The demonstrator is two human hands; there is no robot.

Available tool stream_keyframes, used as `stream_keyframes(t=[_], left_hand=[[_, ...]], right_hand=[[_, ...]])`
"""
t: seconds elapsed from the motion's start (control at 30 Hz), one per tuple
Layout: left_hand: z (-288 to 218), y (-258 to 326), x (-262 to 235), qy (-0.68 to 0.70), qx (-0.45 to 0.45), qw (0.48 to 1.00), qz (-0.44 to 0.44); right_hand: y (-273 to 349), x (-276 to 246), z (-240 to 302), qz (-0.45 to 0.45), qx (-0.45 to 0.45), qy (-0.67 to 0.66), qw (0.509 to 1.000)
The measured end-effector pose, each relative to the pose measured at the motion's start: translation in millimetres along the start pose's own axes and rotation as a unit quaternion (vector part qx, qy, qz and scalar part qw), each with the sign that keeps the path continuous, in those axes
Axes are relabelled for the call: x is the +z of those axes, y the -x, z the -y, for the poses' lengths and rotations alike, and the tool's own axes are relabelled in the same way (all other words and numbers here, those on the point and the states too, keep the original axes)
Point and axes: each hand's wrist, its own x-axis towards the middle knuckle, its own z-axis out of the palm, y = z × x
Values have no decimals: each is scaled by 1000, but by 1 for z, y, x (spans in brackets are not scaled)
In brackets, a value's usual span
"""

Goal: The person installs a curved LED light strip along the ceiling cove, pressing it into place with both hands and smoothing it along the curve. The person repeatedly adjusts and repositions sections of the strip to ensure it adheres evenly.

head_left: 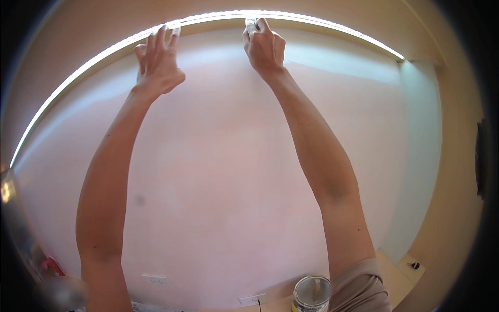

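Note:
Both my arms reach up a pale pinkish-white wall (218, 156) to its top edge, where a bright lit strip (312, 22) curves under the beige ceiling. My left hand (157, 61) lies with fingers spread flat against the wall just below the strip, its fingertips at the strip's edge. My right hand (264, 46) is closed, pinching something small and pale at the strip; what it is cannot be told.
An open paint can (311, 294) stands on the floor below my right elbow. Two white wall sockets (252, 299) sit low on the wall, one with a dark cord. A beige side wall (457, 171) meets the corner at right. Red clutter (52, 267) lies lower left.

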Motion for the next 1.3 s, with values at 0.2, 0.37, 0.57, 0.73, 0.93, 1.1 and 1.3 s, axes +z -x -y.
stream_keyframes(t=[0.2, 0.37, 0.57, 0.73, 0.93, 1.1, 1.3], left_hand=[[0, -1, -4, -23, -13, 999, 29], [4, -1, 3, -2, -23, 999, 28], [-1, -2, -6, -22, -15, 999, 20], [5, 2, -8, -48, -21, 998, 36], [4, 3, -11, -36, -14, 999, 30], [-2, 0, -7, -17, -1, 1000, 23], [7, 3, -4, -16, 1, 1000, 14]], right_hand=[[4, -22, -77, -70, 149, 41, 986], [1, -2, -12, -46, 62, -23, 997], [1, -16, -60, -78, 116, 24, 990], [1, -33, -63, -10, 130, 4, 992], [7, -21, -46, -28, 78, 24, 996], [4, -26, -59, -66, 117, 16, 991], [-1, -31, -49, -28, 138, 2, 990]])
